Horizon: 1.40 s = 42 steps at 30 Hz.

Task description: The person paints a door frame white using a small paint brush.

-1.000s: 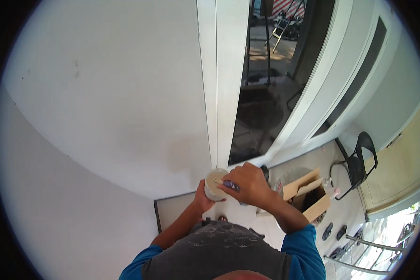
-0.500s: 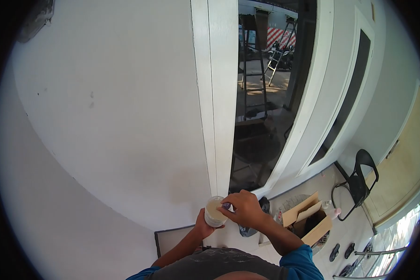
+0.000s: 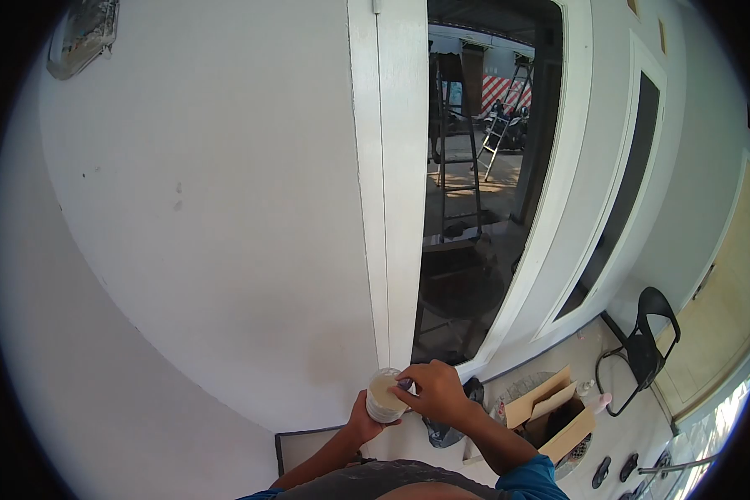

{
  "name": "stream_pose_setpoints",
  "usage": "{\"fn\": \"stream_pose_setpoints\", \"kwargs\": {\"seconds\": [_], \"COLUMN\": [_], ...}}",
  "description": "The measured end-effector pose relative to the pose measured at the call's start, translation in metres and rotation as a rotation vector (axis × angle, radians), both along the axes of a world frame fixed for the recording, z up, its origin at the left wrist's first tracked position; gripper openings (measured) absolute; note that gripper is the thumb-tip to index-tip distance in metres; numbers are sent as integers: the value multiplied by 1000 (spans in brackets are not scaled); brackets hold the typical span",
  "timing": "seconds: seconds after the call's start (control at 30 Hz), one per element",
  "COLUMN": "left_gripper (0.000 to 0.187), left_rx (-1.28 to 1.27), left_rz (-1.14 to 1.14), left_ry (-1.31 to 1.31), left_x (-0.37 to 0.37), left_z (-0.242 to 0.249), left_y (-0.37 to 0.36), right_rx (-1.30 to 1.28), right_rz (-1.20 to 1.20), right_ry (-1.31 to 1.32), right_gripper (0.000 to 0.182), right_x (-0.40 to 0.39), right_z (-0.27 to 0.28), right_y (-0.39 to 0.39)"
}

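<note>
A round, clear-walled tub (image 3: 384, 407) with a pale cream filling is tilted so that I look down into its mouth. My left hand (image 3: 362, 422) is wrapped around it from the left and below. From the right, my right hand (image 3: 435, 390) reaches over the tub's rim with fingers pinched on a small dark purple thing (image 3: 405, 383). Most of that small thing is hidden by the fingers, and I cannot tell its kind.
A white door frame (image 3: 397, 208) with dark glass (image 3: 467, 283) rises ahead, beside a pale wall (image 3: 225, 208). Right of my arm are an open cardboard box (image 3: 571, 433) and a black bag (image 3: 443, 432). Farther right stands a black chair (image 3: 644, 354), with sandals (image 3: 602, 472) on the floor.
The head view has tilted up slightly, so the wall, door and hands all sit lower in the picture. Both hands keep nearly the same hold at the tub.
</note>
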<state>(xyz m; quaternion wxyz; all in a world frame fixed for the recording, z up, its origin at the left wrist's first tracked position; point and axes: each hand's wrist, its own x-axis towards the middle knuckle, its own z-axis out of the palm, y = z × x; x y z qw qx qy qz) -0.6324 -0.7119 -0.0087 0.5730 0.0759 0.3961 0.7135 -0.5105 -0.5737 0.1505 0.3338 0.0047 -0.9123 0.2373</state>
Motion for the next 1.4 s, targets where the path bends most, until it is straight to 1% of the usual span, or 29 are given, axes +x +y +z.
{"fn": "stream_pose_setpoints", "kwargs": {"seconds": [0.13, 0.23, 0.3, 0.37, 0.4, 0.5, 0.57, 0.7, 0.8, 0.87, 1.0, 1.07, 1.2, 1.27, 1.4], "left_gripper": [54, 55, 55, 55, 55, 54, 54, 53, 52, 52, 51, 52, 54, 55, 58], "left_rx": [12, -37, -29, -38, -46, -34, -36, -21, 6, 0, 25, 30, 29, 38, 76], "left_rz": [-11, 5, 9, 14, 18, 5, 8, 19, 21, 18, 14, 14, 24, 21, 9], "left_ry": [-9, -38, 28, 10, -8, 8, 8, -35, -51, -49, -17, 3, 0, -14, -75], "left_x": [0, 1, 2, 1, 1, 0, 1, 2, 0, -1, 1, -1, -2, -4, -15], "left_z": [5, 4, 5, 3, 3, 5, 8, 13, 6, 5, 8, 5, 6, 4, -4], "left_y": [1, 2, 3, 5, 6, 5, 5, 7, 8, 8, 6, 6, 6, 5, 4], "right_rx": [-29, -45, -48, 3, 2, -8, -26, -26, -19, -20, -11, -33, -125, -346, -284], "right_rz": [-35, -24, -11, 3, 3, -7, -18, -34, -50, -10, 2, -18, -44, -69, -85], "right_ry": [-44, -53, -60, 36, 36, 15, -85, -65, -93, -21, -78, 9, -17, 26, 8], "right_gripper": [28, 28, 28, 27, 27, 27, 28, 28, 28, 26, 20, 20, 23, 22, 22], "right_x": [2, 2, 1, -2, -2, 0, 1, 2, 3, 1, 4, 4, 3, 1, 0], "right_z": [8, 7, 3, -5, -5, 1, 5, 5, 6, 4, 9, 7, 1, -8, -9], "right_y": [-3, -2, -1, 2, 2, 1, 0, -1, -1, -1, -3, -3, -3, -2, -1]}}
